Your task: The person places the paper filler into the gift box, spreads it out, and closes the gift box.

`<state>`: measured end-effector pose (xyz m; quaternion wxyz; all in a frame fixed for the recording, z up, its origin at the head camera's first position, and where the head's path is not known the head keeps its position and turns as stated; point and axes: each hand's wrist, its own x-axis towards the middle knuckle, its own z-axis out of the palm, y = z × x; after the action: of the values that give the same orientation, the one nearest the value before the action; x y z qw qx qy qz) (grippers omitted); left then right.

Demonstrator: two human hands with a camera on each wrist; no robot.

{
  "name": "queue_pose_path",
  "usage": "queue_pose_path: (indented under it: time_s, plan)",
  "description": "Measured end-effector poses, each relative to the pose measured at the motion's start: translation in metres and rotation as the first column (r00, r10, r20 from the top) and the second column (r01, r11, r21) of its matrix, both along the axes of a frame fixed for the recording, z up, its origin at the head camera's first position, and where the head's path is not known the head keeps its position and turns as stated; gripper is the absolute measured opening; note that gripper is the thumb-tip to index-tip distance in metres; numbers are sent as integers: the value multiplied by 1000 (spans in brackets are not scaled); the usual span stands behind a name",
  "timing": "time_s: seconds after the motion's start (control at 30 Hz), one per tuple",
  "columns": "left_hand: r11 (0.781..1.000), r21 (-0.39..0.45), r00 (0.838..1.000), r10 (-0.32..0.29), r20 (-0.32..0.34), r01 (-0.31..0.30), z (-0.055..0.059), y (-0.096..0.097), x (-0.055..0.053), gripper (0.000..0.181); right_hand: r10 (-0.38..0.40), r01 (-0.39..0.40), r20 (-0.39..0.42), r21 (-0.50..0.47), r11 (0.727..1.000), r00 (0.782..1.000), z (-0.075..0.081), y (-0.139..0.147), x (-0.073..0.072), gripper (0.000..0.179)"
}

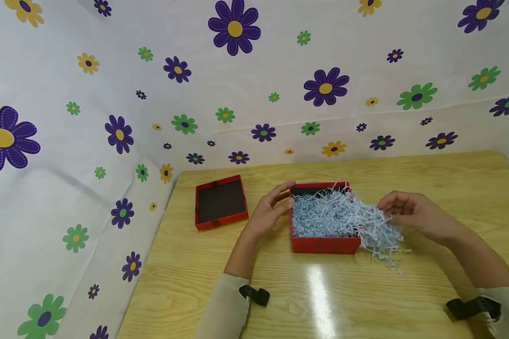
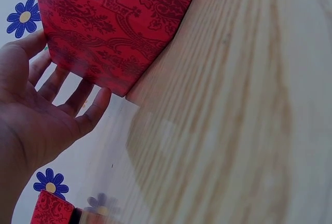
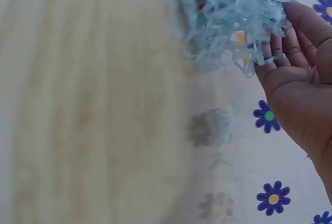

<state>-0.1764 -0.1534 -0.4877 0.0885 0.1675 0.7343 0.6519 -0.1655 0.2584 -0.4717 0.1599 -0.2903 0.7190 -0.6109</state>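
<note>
A red box (image 1: 325, 245) with a dark inside stands on the table, filled with pale blue shredded paper (image 1: 328, 214). The paper spills over the box's right side and hangs down outside it. With fingers spread, my left hand (image 1: 268, 212) touches the box's left side; in the left wrist view the fingertips (image 2: 104, 95) lie along the lower edge of its patterned red wall (image 2: 109, 22). At the right of the box, my right hand (image 1: 424, 216) holds the hanging bunch between curled fingers and thumb, and the right wrist view shows loose strands (image 3: 228, 22) against them.
The box's lid (image 1: 220, 203), red with a dark inside, lies upturned to the left of the box. Behind the wooden table (image 1: 407, 301) and along its left side hangs a white flowered sheet (image 1: 280, 61). A black strap (image 1: 254, 295) sits on the left sleeve.
</note>
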Motion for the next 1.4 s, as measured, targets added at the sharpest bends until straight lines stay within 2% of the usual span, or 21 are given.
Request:
queue_pose_path:
  time_s: [0.1, 0.2, 0.3, 0.4, 0.6, 0.63, 0.77, 0.87, 0.93, 1.0, 1.07, 1.13, 1.27, 1.4]
  plan:
    - [1000, -5, 1000, 7, -2, -7, 0, 0, 0, 51, 12, -7, 39, -133, 991, 999, 14, 2, -2, 32]
    - [1000, -6, 1000, 10, -2, -10, 0, 0, 1, 51, 52, -37, 51, -265, 964, 997, 32, 0, -6, 40]
    - [1000, -5, 1000, 9, 1, -9, 0, 0, 1, 51, 99, -81, 36, -345, 935, 994, 53, -7, -10, 43]
    - [1000, -5, 1000, 4, -2, -4, 0, 1, 0, 52, 111, -102, 2, -382, 919, 994, 75, -19, -13, 37]
    - [1000, -6, 1000, -8, -8, 8, -1, 0, 0, 53, 82, -91, -40, -399, 912, 996, 112, -57, -17, 28]
    - [1000, -6, 1000, -10, -8, 10, -1, 0, 0, 53, 81, -91, -42, -396, 914, 996, 116, -64, -18, 28]
    - [1000, 2, 1000, -20, -13, 20, -1, -1, -1, 53, 129, -125, -22, -450, 884, 991, 128, -90, -22, 24]
    - [1000, 9, 1000, -18, -16, 18, -1, -1, -1, 53, 148, -127, 10, -457, 880, 989, 132, -108, -25, 24]
    - [1000, 8, 1000, -12, -19, 12, -1, 0, -1, 52, 142, -111, 42, -425, 898, 989, 131, -117, -26, 25]
    - [1000, 6, 1000, -9, -12, 9, -1, 0, -2, 52, 104, -77, 59, -348, 934, 993, 126, -123, -28, 25]
    - [1000, 3, 1000, -11, -5, 11, -1, 1, -2, 52, 73, -54, 67, -247, 967, 995, 117, -128, -29, 22]
    - [1000, -3, 1000, -11, 2, 11, -2, 1, -2, 52, 58, -47, 75, -143, 989, 995, 105, -130, -30, 18]
    - [1000, -1, 1000, -4, -2, 4, -2, 1, -1, 51, 74, -76, 131, 7, 997, 989, 86, -133, -34, 24]
    - [1000, -1, 1000, 2, -15, -2, -1, 0, -2, 52, 97, -119, 172, 122, 985, 980, 82, -128, -40, 33]
